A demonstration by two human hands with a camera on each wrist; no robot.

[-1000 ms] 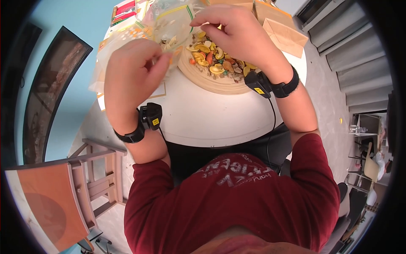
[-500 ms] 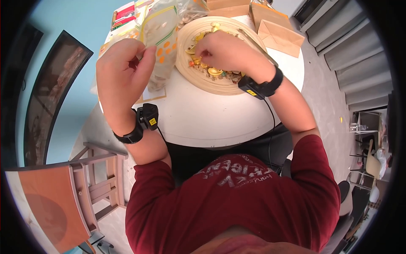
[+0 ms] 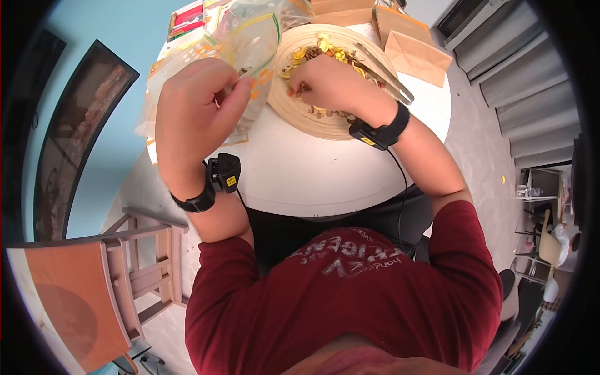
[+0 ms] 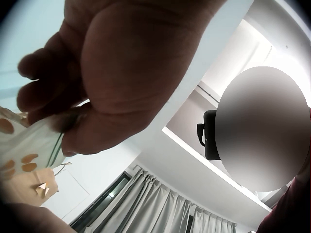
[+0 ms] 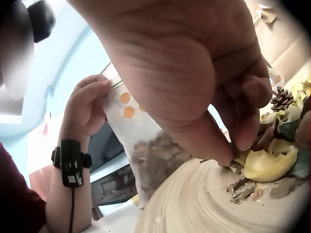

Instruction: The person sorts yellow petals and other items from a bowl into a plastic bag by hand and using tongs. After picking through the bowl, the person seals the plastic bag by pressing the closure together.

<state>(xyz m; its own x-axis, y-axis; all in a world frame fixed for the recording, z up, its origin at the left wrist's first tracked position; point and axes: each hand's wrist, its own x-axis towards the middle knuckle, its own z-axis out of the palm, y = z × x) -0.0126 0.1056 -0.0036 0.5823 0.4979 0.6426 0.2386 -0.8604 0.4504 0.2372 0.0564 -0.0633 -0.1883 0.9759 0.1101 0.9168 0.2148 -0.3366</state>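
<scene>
My left hand (image 3: 203,109) pinches the edge of a clear zip bag (image 5: 129,128) with orange spots and a green seal line. The bag hangs upright with brownish dried bits in its lower part, and its mouth gapes in the head view. My right hand (image 3: 334,84) is over the round wooden plate (image 3: 290,119), thumb and fingertips brought together at the edge of a potpourri heap (image 5: 269,160). Yellow curled peels, brown flakes and a pine cone (image 5: 282,99) show in the heap. What lies between the right fingertips is mostly hidden.
Metal tongs (image 3: 390,78) lie across the plate's right side. Brown paper bags (image 3: 415,56) stand behind at the right. Other clear bags (image 3: 297,12) and a red-and-white item (image 3: 187,19) are at the back left of the white table (image 3: 312,175).
My right hand came down from above the bag's mouth to the potpourri on the plate and stays there. The left hand and bag swung left, then back right, the bag's mouth widening again.
</scene>
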